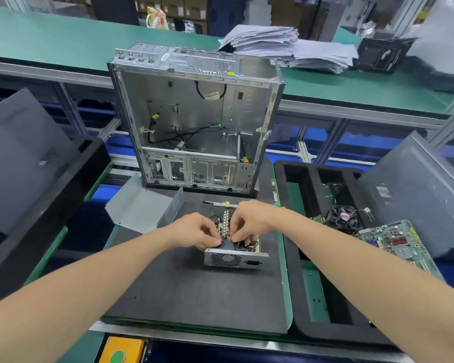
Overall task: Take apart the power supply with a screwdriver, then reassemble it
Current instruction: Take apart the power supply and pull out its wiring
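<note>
The power supply (pixel 233 259) lies with its cover off on the black foam mat (pixel 194 289), its silver grilled end wall facing me and its circuit board and heat sinks exposed. My left hand (pixel 194 231) reaches in from the left with curled fingers pinching a black part just behind that end wall. My right hand (pixel 249 221) comes in from the right and pinches the same area, its fingers partly hiding the board. The bent metal cover (pixel 142 208) of the power supply lies on the mat to the left. No screwdriver is in view.
An empty silver computer case (pixel 197 119) stands open at the back of the mat. A black foam tray (pixel 312 258) on the right holds a fan (pixel 342 217) and a motherboard (pixel 393 242). Grey side panels lean at far left and far right. A yellow button box (pixel 121 349) sits below.
</note>
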Demonstrator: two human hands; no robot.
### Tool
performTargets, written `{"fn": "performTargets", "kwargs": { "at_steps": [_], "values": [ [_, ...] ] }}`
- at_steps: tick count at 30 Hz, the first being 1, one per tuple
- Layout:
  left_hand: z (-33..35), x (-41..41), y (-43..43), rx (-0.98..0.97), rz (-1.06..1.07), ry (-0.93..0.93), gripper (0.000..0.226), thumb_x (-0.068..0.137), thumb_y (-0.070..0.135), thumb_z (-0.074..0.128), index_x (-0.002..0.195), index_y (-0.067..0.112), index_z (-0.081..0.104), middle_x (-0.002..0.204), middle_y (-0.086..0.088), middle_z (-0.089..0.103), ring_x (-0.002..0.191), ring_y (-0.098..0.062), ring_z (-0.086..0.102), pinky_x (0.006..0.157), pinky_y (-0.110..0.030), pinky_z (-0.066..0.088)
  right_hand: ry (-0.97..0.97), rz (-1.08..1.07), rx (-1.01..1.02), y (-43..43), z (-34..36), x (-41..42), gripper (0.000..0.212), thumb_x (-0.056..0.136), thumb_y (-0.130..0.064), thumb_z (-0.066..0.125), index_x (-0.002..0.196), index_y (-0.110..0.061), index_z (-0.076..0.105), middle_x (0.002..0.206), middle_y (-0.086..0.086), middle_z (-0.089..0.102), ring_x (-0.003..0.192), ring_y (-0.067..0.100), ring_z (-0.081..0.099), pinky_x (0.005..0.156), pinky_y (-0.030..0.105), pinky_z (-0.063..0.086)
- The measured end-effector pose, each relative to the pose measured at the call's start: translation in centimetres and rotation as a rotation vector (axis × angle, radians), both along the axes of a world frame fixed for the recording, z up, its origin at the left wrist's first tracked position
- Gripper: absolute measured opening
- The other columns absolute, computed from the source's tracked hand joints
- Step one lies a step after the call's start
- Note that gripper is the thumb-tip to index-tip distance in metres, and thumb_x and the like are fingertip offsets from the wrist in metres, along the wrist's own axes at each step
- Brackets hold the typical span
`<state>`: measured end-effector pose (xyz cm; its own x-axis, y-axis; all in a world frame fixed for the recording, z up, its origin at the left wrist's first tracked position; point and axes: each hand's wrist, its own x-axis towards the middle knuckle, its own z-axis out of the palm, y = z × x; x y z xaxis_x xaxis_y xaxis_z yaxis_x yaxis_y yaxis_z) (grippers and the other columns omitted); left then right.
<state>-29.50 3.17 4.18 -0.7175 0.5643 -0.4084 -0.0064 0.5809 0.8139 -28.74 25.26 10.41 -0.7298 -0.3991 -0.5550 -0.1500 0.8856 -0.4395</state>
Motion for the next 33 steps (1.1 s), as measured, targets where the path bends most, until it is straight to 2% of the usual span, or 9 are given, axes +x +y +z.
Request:
{"fn": "performTargets", "kwargs": {
  "at_steps": [5,7,11,17,19,23,25,29,33],
  "values": [
    [0.3,-0.4,0.2,-0.013,-0.08,0.02,0.006,0.09,0.019,0.08,0.086,0.017,0.076,0.089,-0.001,0.072,0.075,-0.012,0.068,0.074,-0.026,0.06,-0.046,-0.027,-0.004,0.5,-0.6,0.3,0.012,0.094,-0.024,0.079,0.105,-0.022,0.08,0.089,-0.011,0.08,0.069,0.01,0.078,0.085,0.024,0.06],
    [0.4,-0.5,0.4,-0.023,-0.108,0.034,0.007,0.091,0.016,0.078,0.087,0.015,0.073,0.089,0.003,0.07,0.074,-0.01,0.066,0.071,-0.022,0.057,-0.04,-0.062,-0.026,0.6,-0.9,0.6,0.011,0.094,-0.022,0.08,0.105,-0.02,0.081,0.094,-0.005,0.081,0.068,0.011,0.078,0.086,0.028,0.062],
    [0.7,-0.7,0.5,-0.088,-0.225,0.094,0.01,0.095,0.016,0.073,0.087,0.017,0.067,0.091,0.003,0.067,0.079,-0.017,0.069,0.075,-0.026,0.059,-0.041,-0.154,-0.13,0.6,-1.7,1.5,0.013,0.092,-0.012,0.08,0.104,-0.01,0.08,0.089,0.004,0.08,0.062,0.013,0.075,0.073,0.031,0.065],
    [0.8,-0.5,0.1,-0.049,-0.204,0.05,0.008,0.096,0.012,0.072,0.089,0.01,0.068,0.089,-0.002,0.068,0.08,-0.02,0.07,0.078,-0.038,0.064,-0.095,-0.228,-0.206,1.0,-2.5,1.6,0.016,0.093,-0.01,0.079,0.109,-0.006,0.08,0.096,0.012,0.079,0.093,0.034,0.078,0.088,0.045,0.064],
    [0.8,-0.6,0.1,-0.074,-0.22,0.077,0.009,0.096,0.014,0.071,0.088,0.012,0.067,0.094,-0.006,0.069,0.081,-0.02,0.069,0.083,-0.04,0.064,-0.105,-0.255,-0.248,1.1,-2.8,1.7,0.016,0.092,-0.009,0.08,0.107,-0.005,0.08,0.093,0.011,0.078,0.094,0.034,0.078,0.088,0.045,0.064],
    [1.0,-0.6,0.0,-0.078,-0.24,0.038,0.016,0.097,0.014,0.066,0.082,0.02,0.065,0.089,0.005,0.066,0.079,-0.009,0.065,0.082,-0.032,0.062,-0.126,-0.253,-0.296,2.0,-2.9,1.9,0.013,0.097,-0.003,0.072,0.1,-0.012,0.081,0.083,-0.003,0.079,0.081,0.017,0.078,0.078,0.031,0.065],
    [1.2,-0.8,-0.2,-0.102,-0.27,0.047,0.014,0.097,0.015,0.065,0.084,0.021,0.064,0.089,0.007,0.065,0.079,-0.009,0.065,0.081,-0.028,0.061,-0.146,-0.268,-0.3,2.7,-2.5,2.0,0.014,0.099,0.001,0.068,0.103,-0.006,0.079,0.082,-0.001,0.08,0.08,0.016,0.079,0.073,0.025,0.063],
    [1.5,-1.1,-0.1,-0.141,-0.31,0.075,0.018,0.096,0.016,0.066,0.082,0.027,0.063,0.085,0.011,0.065,0.074,-0.011,0.068,0.074,-0.02,0.052,-0.102,-0.277,-0.198,3.5,-1.9,2.1,0.008,0.095,-0.008,0.076,0.101,-0.004,0.079,0.094,0.013,0.08,0.083,0.028,0.079,0.072,0.034,0.066],
    [2.0,-1.7,0.2,-0.162,-0.364,0.059,0.015,0.096,0.013,0.066,0.085,0.023,0.061,0.081,0.011,0.063,0.069,-0.008,0.067,0.071,-0.017,0.052,-0.084,-0.192,-0.021,3.7,-2.5,2.7,0.007,0.096,-0.017,0.076,0.098,-0.012,0.08,0.074,-0.01,0.074,0.07,0.023,0.076,0.056,0.017,0.055]
  ]
}}
